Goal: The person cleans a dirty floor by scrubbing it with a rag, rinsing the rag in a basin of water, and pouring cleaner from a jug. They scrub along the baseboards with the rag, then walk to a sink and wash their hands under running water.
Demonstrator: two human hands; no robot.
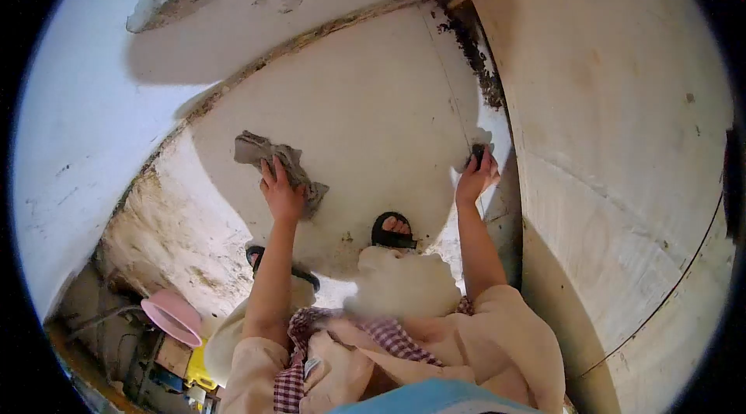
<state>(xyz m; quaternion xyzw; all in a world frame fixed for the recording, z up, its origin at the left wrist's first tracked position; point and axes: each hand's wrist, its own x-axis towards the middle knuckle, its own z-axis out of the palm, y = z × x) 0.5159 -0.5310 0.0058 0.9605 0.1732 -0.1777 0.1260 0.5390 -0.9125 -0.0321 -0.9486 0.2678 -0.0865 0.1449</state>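
My left hand [281, 188] is on a crumpled grey-brown rag [266, 151], its fingers gripping the cloth against the pale floor. The rag's lower end [315, 195] trails out beside the wrist. Over to the right, my right hand [479, 178] is closed on a small dark object [478, 152], low near the floor by the right-hand panel. What kind of object that is cannot be made out. Between the two hands lies the pale floor [373, 103].
A large pale wooden panel [606, 118] rises on the right, with dark crumbly debris [482, 64] along its base. A stained white wall [202, 48] runs along the left and back. My sandalled foot [394, 229] is close below. A pink basin [172, 317] and yellow item [200, 367] are lower left.
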